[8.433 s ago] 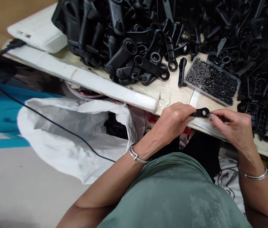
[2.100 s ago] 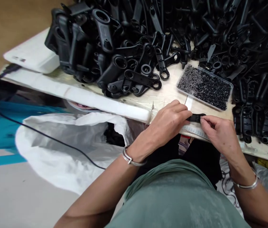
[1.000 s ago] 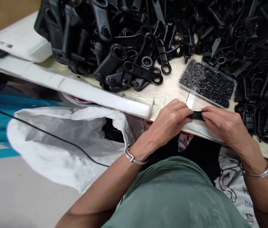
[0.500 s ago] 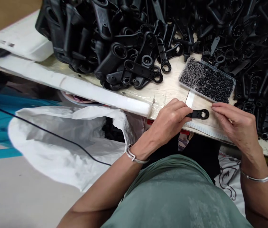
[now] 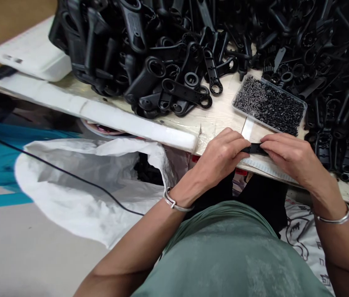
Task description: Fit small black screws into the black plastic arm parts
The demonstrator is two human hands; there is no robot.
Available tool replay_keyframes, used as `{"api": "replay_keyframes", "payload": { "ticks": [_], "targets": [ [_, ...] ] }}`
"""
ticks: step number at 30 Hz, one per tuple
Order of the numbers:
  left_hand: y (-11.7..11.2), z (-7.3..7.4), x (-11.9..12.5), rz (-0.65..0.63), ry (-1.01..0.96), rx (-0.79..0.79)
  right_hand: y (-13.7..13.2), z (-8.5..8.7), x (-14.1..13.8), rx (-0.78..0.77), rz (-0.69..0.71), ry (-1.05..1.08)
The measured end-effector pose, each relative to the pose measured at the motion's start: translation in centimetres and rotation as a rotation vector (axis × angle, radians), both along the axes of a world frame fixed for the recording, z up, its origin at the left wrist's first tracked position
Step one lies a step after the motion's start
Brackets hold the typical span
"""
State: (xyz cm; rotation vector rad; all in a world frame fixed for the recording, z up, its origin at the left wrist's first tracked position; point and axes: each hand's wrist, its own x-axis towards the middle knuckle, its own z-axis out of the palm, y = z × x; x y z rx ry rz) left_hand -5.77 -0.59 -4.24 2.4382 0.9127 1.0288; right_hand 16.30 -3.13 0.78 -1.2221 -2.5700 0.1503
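At the front edge of the wooden table (image 5: 214,119), my left hand (image 5: 220,159) is closed round the handle end of a small black plastic lever (image 5: 254,149). My right hand (image 5: 288,159) is curled over the lever's other end, fingers pressed together on it, so its ring end is hidden. Just behind my hands stands a clear tray of tiny black parts (image 5: 270,106).
A big heap of black plastic levers (image 5: 168,53) covers the back and right of the table. A white box (image 5: 32,51) sits at the far left. Below the table edge hangs a white sack (image 5: 94,181), crossed by a black cable (image 5: 53,167).
Half a second ago my right hand was off the lever with its ring end showing; now the hand has come back left and covers that end. My left hand has kept its grip.
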Motion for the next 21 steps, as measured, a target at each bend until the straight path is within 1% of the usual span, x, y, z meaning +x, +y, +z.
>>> {"api": "replay_keyframes", "payload": {
  "ticks": [4,8,12,17,21],
  "targets": [
    [0.0,-0.1,0.1,-0.006,-0.01,0.021,0.1,-0.1,0.2,0.047,0.03,-0.048],
    [-0.3,-0.3,0.3,0.017,-0.008,0.041,-0.1,-0.7,0.2,0.111,0.001,-0.026],
    [-0.7,-0.4,0.5,0.045,-0.03,0.082,-0.5,-1.1,0.1,0.12,-0.035,0.007],
    [-0.8,-0.5,0.6,0.051,-0.05,0.104,-0.8,-1.4,-0.1,0.145,-0.07,0.027],
    [-0.8,-0.5,0.6,0.04,-0.053,0.107,-0.9,-1.7,0.1,0.109,-0.088,0.127]
  ]
}}
